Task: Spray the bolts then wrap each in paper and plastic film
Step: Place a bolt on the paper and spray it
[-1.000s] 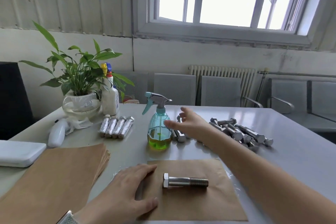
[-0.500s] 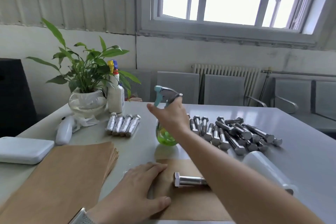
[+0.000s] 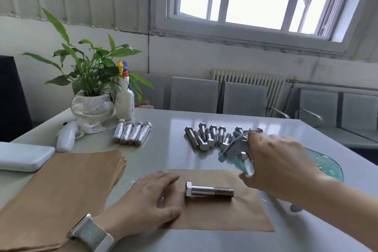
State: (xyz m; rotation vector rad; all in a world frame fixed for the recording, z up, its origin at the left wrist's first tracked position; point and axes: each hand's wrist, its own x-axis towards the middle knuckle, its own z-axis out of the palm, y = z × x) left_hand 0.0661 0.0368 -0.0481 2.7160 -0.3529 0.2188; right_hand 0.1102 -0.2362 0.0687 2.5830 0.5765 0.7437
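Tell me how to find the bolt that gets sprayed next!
Find the brown paper sheet at the table's near edge, between the two hands. One bolt lies alone on it. The other bare bolts are bunched farther back, off the paper.

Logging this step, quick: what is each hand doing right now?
Left hand: open, resting flat on the brown paper sheet.
Right hand: gripping the spray bottle, tilted toward the bolt.

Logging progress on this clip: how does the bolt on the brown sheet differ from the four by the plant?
The bolt on the sheet is bare metal; the four bundles are wrapped in shiny film. It lies alone, crosswise, on the paper sheet; they lie side by side on the table, pointing away. All look alike in length.
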